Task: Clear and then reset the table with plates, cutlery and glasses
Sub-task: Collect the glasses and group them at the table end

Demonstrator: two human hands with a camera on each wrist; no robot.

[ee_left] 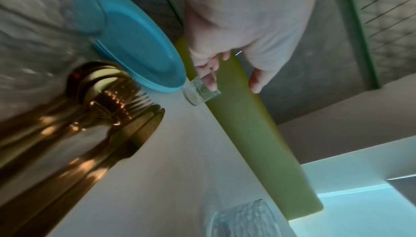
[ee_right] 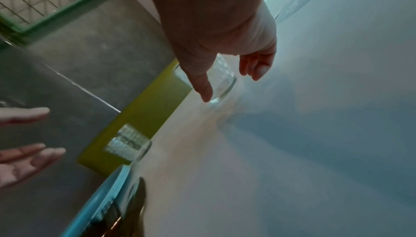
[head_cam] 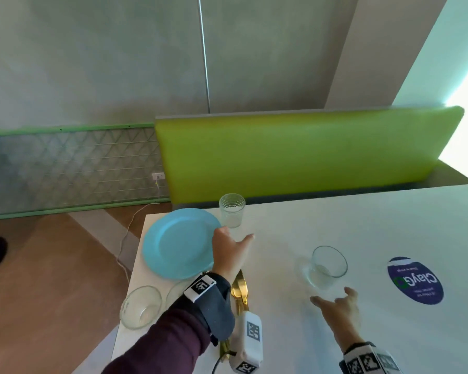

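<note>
A light blue plate [head_cam: 179, 242] lies at the table's left end. A textured glass [head_cam: 231, 210] stands just behind it. My left hand [head_cam: 237, 234] hovers open beside the plate, fingers spread toward that glass [ee_left: 198, 93] and short of it. Gold cutlery [head_cam: 239, 290] lies in a bundle under my left wrist. A second glass [head_cam: 327, 265] stands mid-table. My right hand [head_cam: 333, 295] is open just in front of it. In the right wrist view the thumb and fingers [ee_right: 256, 70] flank this glass [ee_right: 223, 79] without gripping.
A clear glass bowl [head_cam: 141, 306] sits at the near left corner of the white table [head_cam: 335, 217]. A round purple sticker [head_cam: 415, 280] marks the table on the right. A green bench back [head_cam: 295, 155] runs behind. A white cable [head_cam: 125, 238] trails on the floor at left.
</note>
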